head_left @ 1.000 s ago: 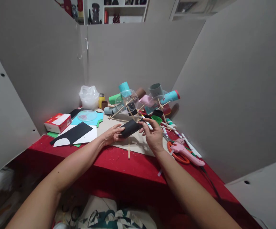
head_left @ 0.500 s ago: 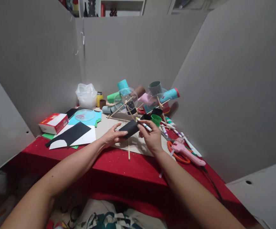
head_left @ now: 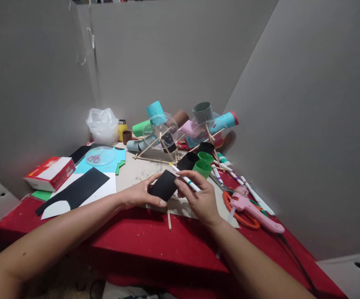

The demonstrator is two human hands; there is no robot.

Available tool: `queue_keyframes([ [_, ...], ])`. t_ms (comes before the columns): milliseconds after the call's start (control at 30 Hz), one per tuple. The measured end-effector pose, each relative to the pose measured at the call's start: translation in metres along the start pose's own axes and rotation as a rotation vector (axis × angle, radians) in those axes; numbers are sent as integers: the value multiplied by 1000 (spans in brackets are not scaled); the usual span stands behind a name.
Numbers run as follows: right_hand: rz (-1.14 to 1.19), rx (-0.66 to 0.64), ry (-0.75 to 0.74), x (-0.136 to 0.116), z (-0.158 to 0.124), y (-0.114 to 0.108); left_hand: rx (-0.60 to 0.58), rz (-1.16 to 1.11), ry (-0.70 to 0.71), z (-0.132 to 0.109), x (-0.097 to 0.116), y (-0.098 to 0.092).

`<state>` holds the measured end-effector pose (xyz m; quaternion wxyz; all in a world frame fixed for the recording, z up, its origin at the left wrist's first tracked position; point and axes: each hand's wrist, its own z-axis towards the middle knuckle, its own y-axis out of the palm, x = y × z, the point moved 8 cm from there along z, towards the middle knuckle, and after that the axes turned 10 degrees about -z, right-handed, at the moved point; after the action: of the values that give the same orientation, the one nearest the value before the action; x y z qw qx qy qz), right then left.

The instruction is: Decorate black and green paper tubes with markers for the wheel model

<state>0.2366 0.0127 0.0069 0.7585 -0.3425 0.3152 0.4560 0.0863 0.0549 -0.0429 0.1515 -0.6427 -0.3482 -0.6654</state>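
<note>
My left hand (head_left: 142,194) grips a black paper-covered tube (head_left: 163,185) from the left, thumb under it, just above the beige board (head_left: 142,170). My right hand (head_left: 198,197) touches the tube's right end and holds a white marker with a green band (head_left: 184,178) between its fingers, the tip pointing up and left. Behind the hands stand a black cup (head_left: 188,160) and two green cups (head_left: 202,167). Farther back is a model of coloured tubes on wooden sticks with a clear disc (head_left: 164,131).
A pink glue gun (head_left: 254,209) lies over orange scissors (head_left: 239,207) at the right, with markers beside them. At the left are black and white paper sheets (head_left: 74,192), a red and white box (head_left: 51,172), a clear lid (head_left: 100,155) and a plastic bag (head_left: 103,124). Grey panels surround the red table (head_left: 155,245).
The view has dipped down and both hands have drawn the black tube nearer to me. The grips on tube and marker are the same.
</note>
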Motion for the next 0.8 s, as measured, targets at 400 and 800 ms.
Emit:
queue_keyframes([
  [400, -247, 101, -23, 2, 4, -17, -8, -155, -21, 7, -6, -9],
  [800, -333, 166, 42, 11, -9, -31, 25, -158, -40, 5, -6, -14],
])
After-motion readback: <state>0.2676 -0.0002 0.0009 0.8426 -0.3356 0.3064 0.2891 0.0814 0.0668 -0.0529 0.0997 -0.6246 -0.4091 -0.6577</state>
